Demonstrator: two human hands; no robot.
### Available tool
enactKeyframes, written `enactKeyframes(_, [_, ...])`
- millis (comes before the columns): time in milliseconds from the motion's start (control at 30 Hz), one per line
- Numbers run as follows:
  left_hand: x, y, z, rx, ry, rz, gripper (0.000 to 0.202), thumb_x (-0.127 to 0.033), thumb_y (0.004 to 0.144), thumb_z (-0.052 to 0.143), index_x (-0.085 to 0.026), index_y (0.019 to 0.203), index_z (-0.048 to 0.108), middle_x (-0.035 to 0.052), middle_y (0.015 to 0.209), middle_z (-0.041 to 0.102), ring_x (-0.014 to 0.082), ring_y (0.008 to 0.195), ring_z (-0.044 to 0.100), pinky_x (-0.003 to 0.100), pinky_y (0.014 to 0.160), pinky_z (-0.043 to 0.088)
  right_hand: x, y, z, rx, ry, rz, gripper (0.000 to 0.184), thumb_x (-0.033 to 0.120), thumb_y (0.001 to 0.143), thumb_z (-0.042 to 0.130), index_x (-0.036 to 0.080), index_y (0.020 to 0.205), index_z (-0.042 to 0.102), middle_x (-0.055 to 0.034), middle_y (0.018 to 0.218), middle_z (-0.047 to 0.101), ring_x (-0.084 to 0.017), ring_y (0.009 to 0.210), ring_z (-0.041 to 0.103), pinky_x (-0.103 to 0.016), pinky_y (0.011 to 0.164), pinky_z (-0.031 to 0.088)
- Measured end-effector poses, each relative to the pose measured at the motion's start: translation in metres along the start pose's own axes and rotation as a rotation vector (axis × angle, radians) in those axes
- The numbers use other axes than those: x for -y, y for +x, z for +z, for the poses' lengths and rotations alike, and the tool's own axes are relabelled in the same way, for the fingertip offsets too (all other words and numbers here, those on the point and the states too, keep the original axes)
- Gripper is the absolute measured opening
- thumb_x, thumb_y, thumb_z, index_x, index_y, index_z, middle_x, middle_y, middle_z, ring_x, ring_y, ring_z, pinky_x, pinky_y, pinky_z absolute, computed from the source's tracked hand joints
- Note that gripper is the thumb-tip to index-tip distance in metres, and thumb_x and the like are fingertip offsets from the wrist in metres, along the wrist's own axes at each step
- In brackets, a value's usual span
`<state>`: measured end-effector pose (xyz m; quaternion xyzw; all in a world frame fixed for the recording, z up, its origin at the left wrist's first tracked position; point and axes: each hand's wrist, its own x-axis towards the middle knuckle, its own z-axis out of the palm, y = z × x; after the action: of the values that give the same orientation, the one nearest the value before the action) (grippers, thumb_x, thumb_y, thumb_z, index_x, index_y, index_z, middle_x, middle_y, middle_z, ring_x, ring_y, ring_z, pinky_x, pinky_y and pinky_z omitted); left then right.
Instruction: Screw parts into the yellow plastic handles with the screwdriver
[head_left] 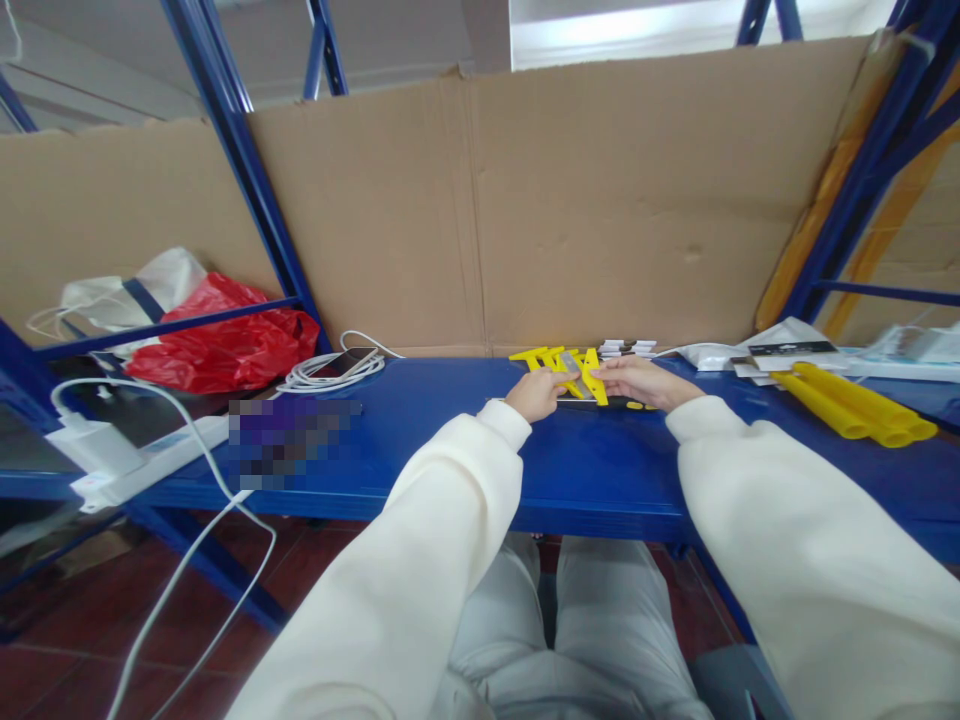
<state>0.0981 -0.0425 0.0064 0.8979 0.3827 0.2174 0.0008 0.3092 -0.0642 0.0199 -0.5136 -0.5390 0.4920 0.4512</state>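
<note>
Both of my hands meet over the far part of the blue shelf (pixel 450 400). My left hand (pixel 534 393) is closed, its fingers pinching at a yellow scraper-like piece with a grey flat part (pixel 573 371). My right hand (pixel 636 379) closes its fingertips on the upright yellow plastic end (pixel 597 380) of what looks like the same piece. Just behind lie several yellow T-shaped plastic pieces (pixel 531 356), partly hidden by my left hand. Under my right hand runs a long black-and-yellow tool (pixel 637 405), its kind unclear.
Yellow tubes (pixel 855 400) and white packets (pixel 787 340) lie at the right. Small white boxes (pixel 628 348) stand behind my hands. To the left are a coiled white cable (pixel 330 372), a power strip (pixel 150 465) and a red bag (pixel 225 335). Cardboard (pixel 600 200) walls the back.
</note>
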Motion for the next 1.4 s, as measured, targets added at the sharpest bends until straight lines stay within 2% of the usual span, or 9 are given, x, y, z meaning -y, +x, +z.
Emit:
enactKeyframes(167, [0.0011, -0.0002, -0.0013, 0.006, 0.004, 0.018, 0.044, -0.014, 0.101, 0.058, -0.023, 0.141, 0.073, 0.0126, 0.133, 0.076, 0.0236, 0.123, 0.072, 0.037, 0.111, 0.055, 0.0013, -0.0027, 0.0018, 0.038, -0.009, -0.008, 0.014, 0.016, 0.085, 0.086, 0.013, 0.080, 0.073, -0.0085, 0.081, 0.078, -0.013, 0.071, 0.073, -0.018, 0.068, 0.061])
enactKeyframes(333, [0.0000, -0.0014, -0.0026, 0.008, 0.008, 0.011, 0.045, -0.013, 0.101, 0.058, -0.024, 0.142, 0.073, 0.0121, 0.129, 0.077, 0.0242, 0.121, 0.073, 0.038, 0.111, 0.055, -0.0015, -0.0014, -0.0011, 0.054, -0.016, -0.026, 0.005, 0.011, 0.088, 0.080, 0.014, 0.085, 0.076, -0.0076, 0.082, 0.079, -0.014, 0.076, 0.075, -0.018, 0.068, 0.062])
enactKeyframes(500, [0.0013, -0.0007, -0.0008, -0.009, 0.000, 0.027, 0.044, -0.013, 0.100, 0.061, -0.026, 0.140, 0.075, 0.0126, 0.131, 0.077, 0.0254, 0.122, 0.074, 0.040, 0.111, 0.056, -0.0023, -0.0012, -0.0012, 0.059, -0.030, 0.001, 0.006, 0.010, 0.089, 0.078, 0.014, 0.086, 0.076, -0.0082, 0.083, 0.079, -0.014, 0.079, 0.076, -0.019, 0.071, 0.062])
enactKeyframes(633, [-0.0019, -0.0010, -0.0022, 0.009, -0.005, 0.005, 0.044, -0.012, 0.101, 0.061, -0.025, 0.141, 0.074, 0.0133, 0.133, 0.077, 0.0257, 0.124, 0.073, 0.039, 0.112, 0.055, -0.0007, -0.0005, 0.0006, 0.019, -0.025, 0.026, 0.007, 0.014, 0.091, 0.079, 0.015, 0.086, 0.074, -0.0082, 0.082, 0.078, -0.015, 0.078, 0.075, -0.021, 0.071, 0.062])
enactKeyframes(833, [-0.0078, -0.0041, -0.0081, 0.046, -0.017, -0.034, 0.047, -0.012, 0.102, 0.059, -0.024, 0.146, 0.070, 0.0146, 0.135, 0.075, 0.0255, 0.126, 0.072, 0.036, 0.113, 0.053, 0.0019, 0.0019, 0.0034, -0.095, 0.009, 0.025, 0.021, 0.008, 0.099, 0.063, 0.016, 0.080, 0.066, -0.0056, 0.079, 0.074, -0.013, 0.068, 0.069, -0.019, 0.063, 0.056])
enactKeyframes(1167, [-0.0048, -0.0036, -0.0065, 0.055, 0.006, -0.008, 0.047, -0.014, 0.103, 0.058, -0.022, 0.148, 0.068, 0.0145, 0.136, 0.075, 0.0255, 0.126, 0.072, 0.036, 0.112, 0.054, 0.0041, 0.0022, 0.0063, -0.216, -0.028, -0.021, 0.024, 0.011, 0.094, 0.073, 0.018, 0.073, 0.063, -0.0035, 0.077, 0.070, -0.012, 0.069, 0.065, -0.018, 0.062, 0.050])
enactKeyframes(1400, [-0.0043, -0.0036, -0.0053, 0.058, 0.011, -0.013, 0.047, -0.016, 0.103, 0.057, -0.022, 0.149, 0.067, 0.0145, 0.134, 0.076, 0.0254, 0.126, 0.071, 0.037, 0.113, 0.053, 0.0029, 0.0038, 0.0062, -0.201, 0.029, -0.039, 0.027, 0.011, 0.087, 0.080, 0.017, 0.068, 0.062, -0.0002, 0.066, 0.063, -0.010, 0.061, 0.059, -0.018, 0.057, 0.047])
